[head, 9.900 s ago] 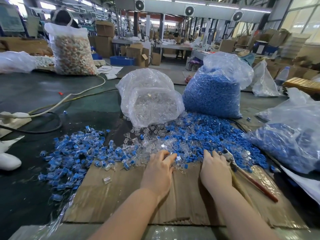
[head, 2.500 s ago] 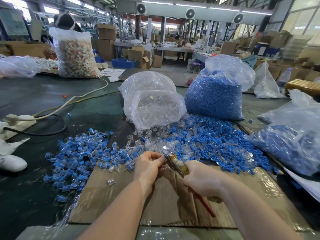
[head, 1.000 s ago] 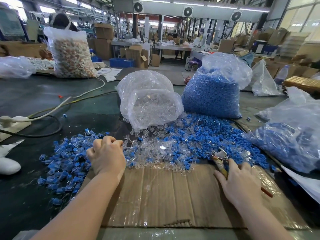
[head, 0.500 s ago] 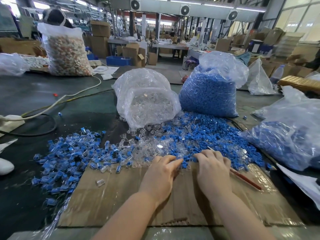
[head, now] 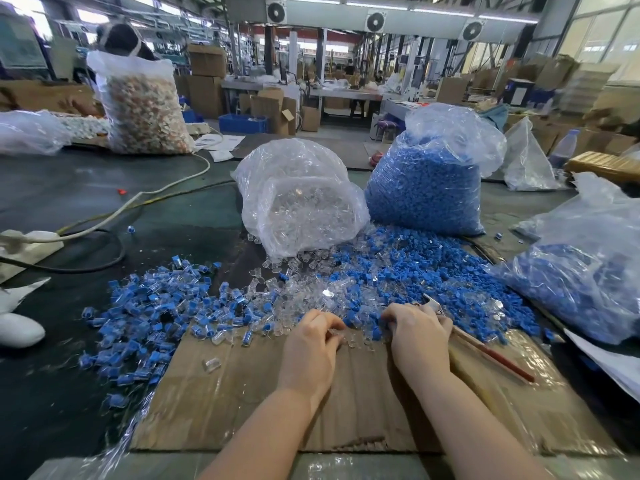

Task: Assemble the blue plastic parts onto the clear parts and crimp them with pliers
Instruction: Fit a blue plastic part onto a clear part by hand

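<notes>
Both hands dig in the loose parts: left hand (head: 313, 344) at six o'clock pinches a clear part (head: 335, 332); right hand (head: 417, 336) curls beside the pliers (head: 485, 348).

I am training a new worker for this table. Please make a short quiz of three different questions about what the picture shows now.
1. True or false: the pliers lie on the cardboard, and no hand holds them.
2. Which bag stands nearest to the bag of clear parts? A) a bag of loose blue parts B) a bag of mixed pale pieces
3. Fill in: the left hand and the right hand both reach into the near edge of the ____ parts heaped on the table.

Key: 1 true. 2 A. 3 loose (mixed blue and clear).
</notes>
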